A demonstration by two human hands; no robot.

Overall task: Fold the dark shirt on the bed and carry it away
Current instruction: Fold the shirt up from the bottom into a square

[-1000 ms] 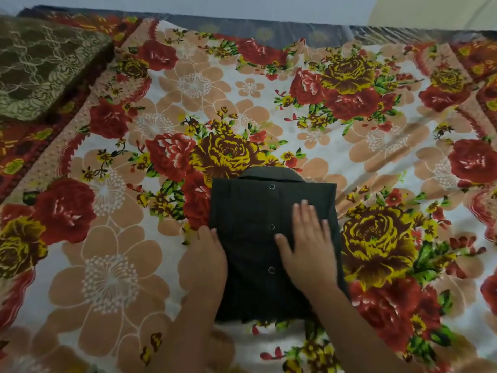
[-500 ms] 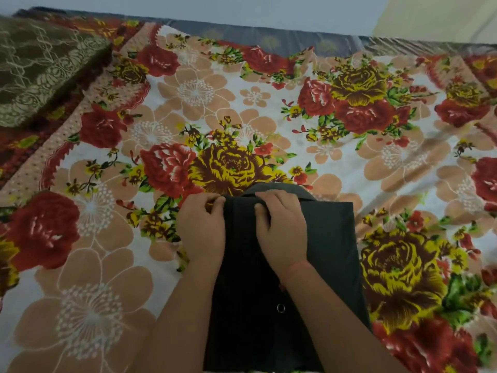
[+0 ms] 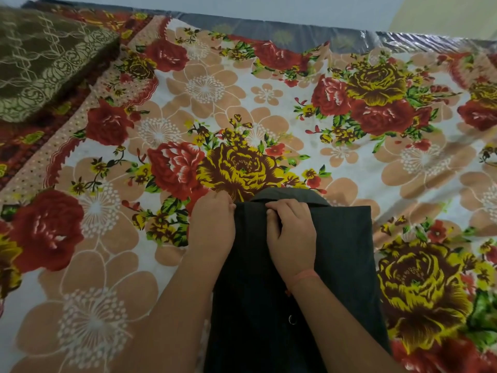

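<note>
The dark shirt [image 3: 341, 254] lies folded into a narrow rectangle on the flowered bedsheet [image 3: 204, 90], collar end pointing away from me. My left hand [image 3: 212, 224] grips the shirt's far left corner by the collar. My right hand [image 3: 293, 230] pinches the far edge just right of it, fingers curled into the cloth. A small button [image 3: 291, 319] shows between my forearms. The near end of the shirt runs out of the bottom of the view.
A brown patterned pillow [image 3: 40, 57] sits at the far left corner of the bed. The bed's dark far edge [image 3: 269, 30] runs along a pale wall. Flat flowered sheet spreads to the left, right and beyond the shirt.
A second ago my hands lay flat on the shirt's near half. They moved up to its far edge and closed on the cloth; since half a second ago they have barely shifted.
</note>
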